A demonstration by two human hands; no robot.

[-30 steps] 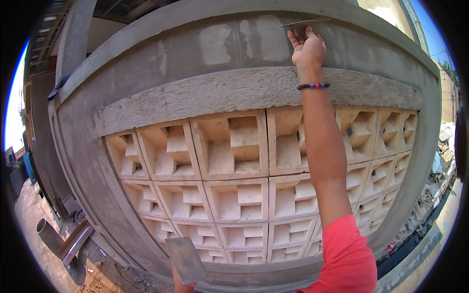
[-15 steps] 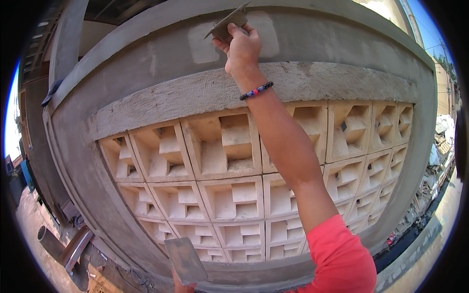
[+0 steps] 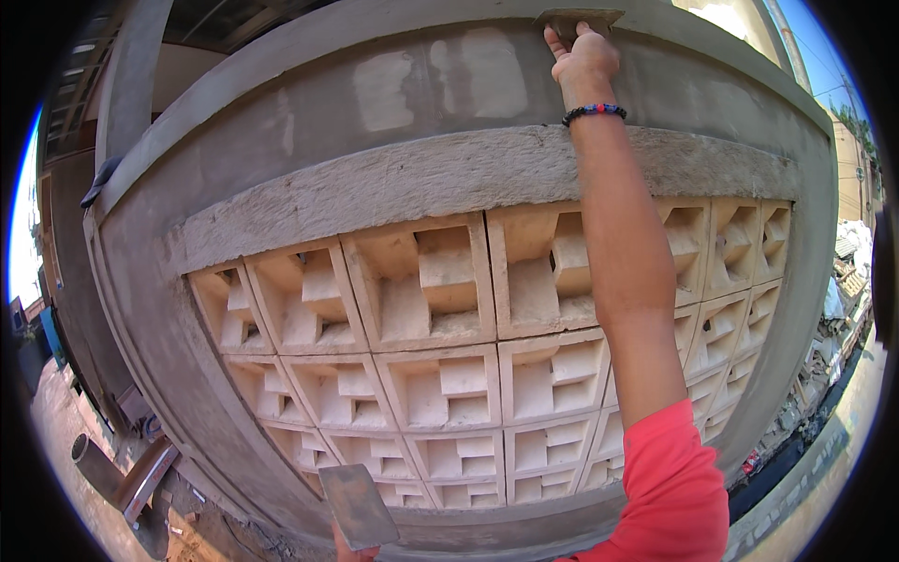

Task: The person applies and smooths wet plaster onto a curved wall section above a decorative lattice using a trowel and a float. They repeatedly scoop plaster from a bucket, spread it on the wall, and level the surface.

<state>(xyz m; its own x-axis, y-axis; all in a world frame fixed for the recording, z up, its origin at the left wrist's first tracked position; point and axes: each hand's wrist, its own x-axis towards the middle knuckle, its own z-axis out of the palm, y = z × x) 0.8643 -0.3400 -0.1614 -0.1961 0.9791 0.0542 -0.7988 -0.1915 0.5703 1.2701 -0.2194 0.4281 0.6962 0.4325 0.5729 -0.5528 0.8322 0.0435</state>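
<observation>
My right hand reaches up at the top of the wall, its fingers closed on a flat plastering trowel. The blade shows as a thin plate, almost edge-on, against the smooth grey plaster band just below the coping; whether it touches is hard to tell. Low in front, my left hand grips a rectangular grey steel plate, smeared with mortar and held tilted. Most of that hand is hidden behind the plate. Lighter patches mark the plaster left of the trowel.
Below the band runs a rough concrete lintel over rows of cream ventilation blocks. A pipe and scrap lie on the ground at the left. Rubble and a dark gutter border the wall's right side.
My right hand and its trowel have moved right and slightly up along the plaster, and the blade has turned from slanted to nearly level. The left hand's plate has barely moved.
</observation>
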